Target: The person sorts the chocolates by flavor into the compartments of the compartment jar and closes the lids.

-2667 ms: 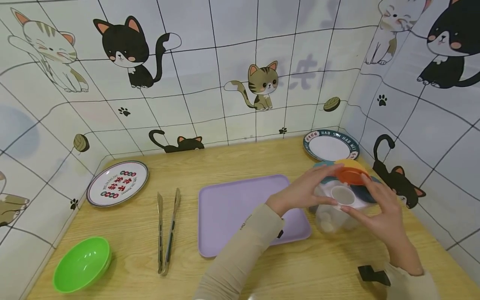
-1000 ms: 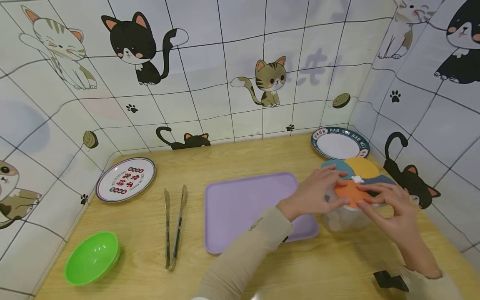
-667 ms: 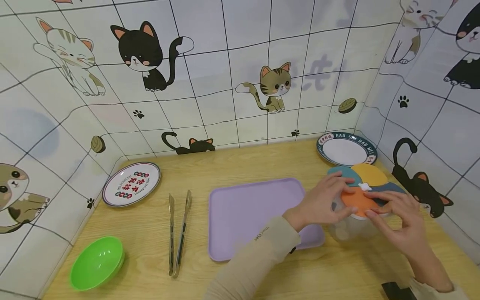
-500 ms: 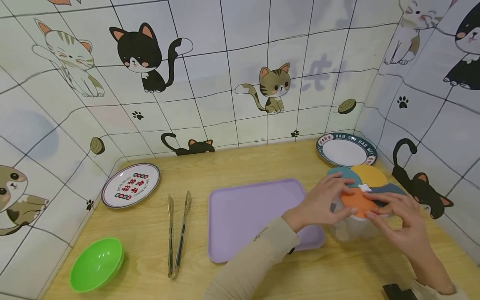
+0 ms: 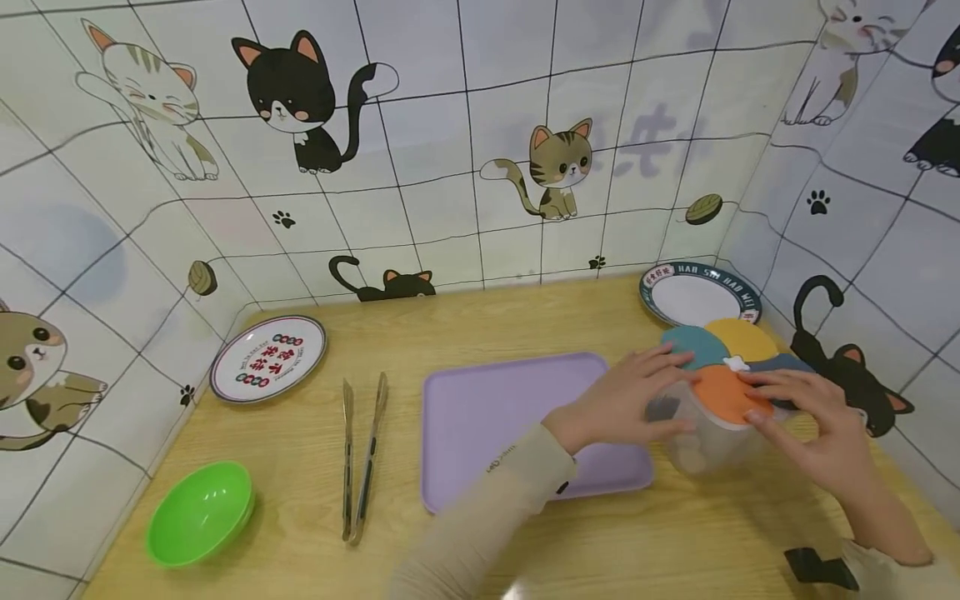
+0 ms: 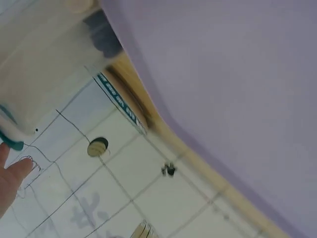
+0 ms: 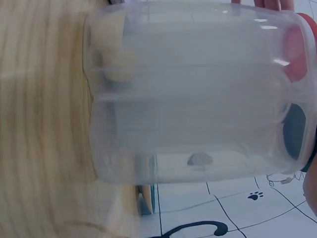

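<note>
A translucent plastic storage box (image 5: 697,450) stands upright at the right of the table. Its lid has teal, yellow, dark blue and orange flaps around a small white star-shaped centre; the orange flap (image 5: 727,396) lies down. My left hand (image 5: 618,404) is beside the box, fingers loosely extended near the teal flap (image 5: 693,343) and thumb apart from the orange one. The right hand (image 5: 825,429) rests its fingers on the lid's right side, with its thumb at the orange flap's edge. Pale lumps (image 7: 119,64) show inside, low in the box, in the right wrist view.
A lilac tray (image 5: 495,417) lies left of the box. Metal tongs (image 5: 366,471), a green bowl (image 5: 198,517) and a white plate with red writing (image 5: 232,350) are farther left. A green-rimmed plate (image 5: 697,298) stands behind the box, near cat-printed walls.
The orange flap was raised over a round white opening, then came down under both hands. Since then my left hand has moved left, off the orange flap. The right hand stays on the lid.
</note>
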A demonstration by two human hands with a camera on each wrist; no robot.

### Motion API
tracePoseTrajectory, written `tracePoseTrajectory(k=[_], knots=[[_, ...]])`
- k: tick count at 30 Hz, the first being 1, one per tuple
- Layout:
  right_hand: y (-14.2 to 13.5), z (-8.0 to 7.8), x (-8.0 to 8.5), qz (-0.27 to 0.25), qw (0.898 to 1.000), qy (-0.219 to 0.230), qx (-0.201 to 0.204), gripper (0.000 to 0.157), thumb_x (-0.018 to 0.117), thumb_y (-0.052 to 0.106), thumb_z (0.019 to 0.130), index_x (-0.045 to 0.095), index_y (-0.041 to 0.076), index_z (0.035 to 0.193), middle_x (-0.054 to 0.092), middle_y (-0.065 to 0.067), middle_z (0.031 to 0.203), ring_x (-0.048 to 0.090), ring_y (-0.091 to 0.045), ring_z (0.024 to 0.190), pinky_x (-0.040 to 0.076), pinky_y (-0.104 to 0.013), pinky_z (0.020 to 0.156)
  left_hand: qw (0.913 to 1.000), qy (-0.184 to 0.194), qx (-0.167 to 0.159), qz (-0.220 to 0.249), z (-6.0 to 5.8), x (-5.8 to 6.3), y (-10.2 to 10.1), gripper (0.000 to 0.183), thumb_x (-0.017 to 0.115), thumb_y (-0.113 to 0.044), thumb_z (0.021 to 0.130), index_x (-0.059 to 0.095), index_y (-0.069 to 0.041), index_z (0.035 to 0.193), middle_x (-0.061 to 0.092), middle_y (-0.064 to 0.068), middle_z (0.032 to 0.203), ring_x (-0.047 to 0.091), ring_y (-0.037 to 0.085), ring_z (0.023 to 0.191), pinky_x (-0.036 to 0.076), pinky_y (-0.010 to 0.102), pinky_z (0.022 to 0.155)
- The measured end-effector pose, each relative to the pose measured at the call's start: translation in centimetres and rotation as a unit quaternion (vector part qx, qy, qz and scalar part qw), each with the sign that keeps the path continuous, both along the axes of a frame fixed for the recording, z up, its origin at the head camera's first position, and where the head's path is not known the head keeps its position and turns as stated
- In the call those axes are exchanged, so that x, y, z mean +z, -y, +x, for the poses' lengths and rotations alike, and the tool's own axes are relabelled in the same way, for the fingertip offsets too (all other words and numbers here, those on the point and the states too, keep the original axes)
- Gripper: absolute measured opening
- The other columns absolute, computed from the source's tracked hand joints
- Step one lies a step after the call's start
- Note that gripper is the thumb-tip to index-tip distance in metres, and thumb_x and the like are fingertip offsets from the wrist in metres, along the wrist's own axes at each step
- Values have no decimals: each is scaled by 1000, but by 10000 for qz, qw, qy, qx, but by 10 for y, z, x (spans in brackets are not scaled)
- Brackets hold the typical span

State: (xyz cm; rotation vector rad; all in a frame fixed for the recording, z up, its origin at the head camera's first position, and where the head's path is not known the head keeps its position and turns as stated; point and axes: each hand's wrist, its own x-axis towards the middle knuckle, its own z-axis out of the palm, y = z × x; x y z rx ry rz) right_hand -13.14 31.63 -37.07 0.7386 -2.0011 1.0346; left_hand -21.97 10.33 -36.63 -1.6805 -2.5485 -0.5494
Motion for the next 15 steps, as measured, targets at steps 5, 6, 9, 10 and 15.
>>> tracePoseTrajectory(k=[5,6,9,10,15], knots=[[-27,-16,-1,475,9960,583,-493,19,72,4,70,65,-3,86,62,2,114,44,-3,112,22,-18,94,9963,-685,437,-284,-12,-13,44,53,50,-47,86,43,-18,130,31,6,143,24,21,135,18,31,111],[-32,-17,-2,560,9936,718,-667,20,72,1,69,65,-1,87,60,7,116,42,-1,114,21,-16,94,9956,-633,613,-311,-15,-16,55,52,50,-47,86,45,-17,128,35,7,141,25,22,134,19,32,110],[-40,-17,-2,771,9823,1142,-1270,24,71,-1,69,65,2,92,53,23,117,34,5,118,18,-18,100,9911,-317,1228,-415,-27,-23,91,46,50,-43,87,49,-16,124,39,8,138,26,29,133,21,41,109],[-40,-16,-1,812,9758,1346,-1521,25,70,2,71,65,3,95,48,29,117,31,4,121,18,-23,105,9886,-217,1429,-424,-31,-24,104,45,51,-42,87,50,-16,123,39,9,138,25,31,133,21,43,109],[-19,-29,32,1504,9340,2290,-2294,45,64,26,81,54,-2,114,46,-10,130,25,-34,129,18,-65,92,9714,-162,2320,-477,-56,-18,164,47,53,-39,86,51,-9,122,40,15,136,26,37,131,18,48,108]])
